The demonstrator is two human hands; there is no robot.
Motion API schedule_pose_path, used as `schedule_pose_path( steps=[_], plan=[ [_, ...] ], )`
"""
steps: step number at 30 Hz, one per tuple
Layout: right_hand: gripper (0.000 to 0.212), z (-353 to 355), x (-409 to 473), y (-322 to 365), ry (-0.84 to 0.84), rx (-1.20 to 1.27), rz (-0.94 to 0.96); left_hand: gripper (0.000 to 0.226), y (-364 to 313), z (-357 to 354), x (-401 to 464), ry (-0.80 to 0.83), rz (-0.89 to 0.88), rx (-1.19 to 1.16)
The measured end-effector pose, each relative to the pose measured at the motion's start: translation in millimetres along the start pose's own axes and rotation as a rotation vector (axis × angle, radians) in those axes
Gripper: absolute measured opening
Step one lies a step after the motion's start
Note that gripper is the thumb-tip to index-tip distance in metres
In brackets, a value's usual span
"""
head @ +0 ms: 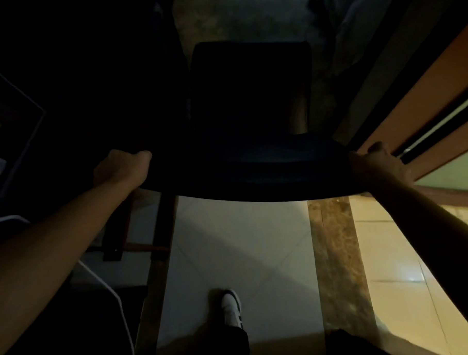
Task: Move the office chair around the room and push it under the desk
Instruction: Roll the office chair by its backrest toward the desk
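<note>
Pale glossy floor tiles (230, 244) fill the lower middle of the dim room, crossed by a worn brown strip of flooring (335, 248); we stand on them with one white-and-black shoe (231, 307) forward. Our left hand (121, 168) curls its fingers over the left end of the dark padded backrest of the office chair (254, 173); our right hand (379, 161) wraps the right end likewise; both hold firmly, with no slack showing between palm and rim. Beyond the backrest lies the chair's dark square seat (252, 90), pointing away from us along a narrow passage; the castors are hidden. To the right, an orange-brown wooden panel with a dark groove (422, 94) runs very near our right knuckles; to the left, a dark wooden frame with reddish rails (138, 229) stands just beside the chair, and a thin white cable (117, 297) trails over the floor below our left forearm. We cannot tell which dark mass is the desk; the chair does not appear to be under it yet.

We judge three risks: the right knuckles may scrape the wooden panel if the chair drifts right; a castor could catch the cable or the left frame if it veers left; the flooring strip's edge may jolt the wheels, since the gloom hides the base.
</note>
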State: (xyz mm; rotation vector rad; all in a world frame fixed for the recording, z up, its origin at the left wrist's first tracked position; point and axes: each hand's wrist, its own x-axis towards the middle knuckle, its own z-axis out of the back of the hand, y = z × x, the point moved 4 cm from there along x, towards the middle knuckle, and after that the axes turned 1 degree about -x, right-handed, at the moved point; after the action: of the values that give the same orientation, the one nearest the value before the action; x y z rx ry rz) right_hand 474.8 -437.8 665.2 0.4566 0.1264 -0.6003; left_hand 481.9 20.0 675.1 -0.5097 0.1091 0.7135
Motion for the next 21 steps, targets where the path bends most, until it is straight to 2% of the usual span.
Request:
schedule_pose_path(
  steps=[6, 9, 12, 17, 19, 21],
  plan=[
    [0.042, 27, 69, 82, -0.122, -0.101, 0.021, 0.047, -98, 36, 80, -0.052, -0.201, 0.104],
    [0.041, 31, 89, 101, -0.181, -0.041, -0.009, 0.039, -136, 38, 113, -0.028, -0.309, 0.179],
    [0.041, 53, 119, 126, -0.206, 0.035, -0.072, 0.03, -173, 48, 142, -0.067, -0.373, 0.098],
    [0.039, 80, 176, 177, -0.135, 0.052, -0.087, 0.041, -241, 61, 192, -0.063, -0.345, 0.039],
    [0.04, 92, 197, 203, -0.12, -0.006, -0.011, 0.045, -267, 64, 214, -0.054, -0.331, 0.051],
    [0.04, 99, 217, 239, -0.122, -0.076, 0.139, 0.051, -297, 66, 232, -0.103, -0.339, 0.165]
  ],
)
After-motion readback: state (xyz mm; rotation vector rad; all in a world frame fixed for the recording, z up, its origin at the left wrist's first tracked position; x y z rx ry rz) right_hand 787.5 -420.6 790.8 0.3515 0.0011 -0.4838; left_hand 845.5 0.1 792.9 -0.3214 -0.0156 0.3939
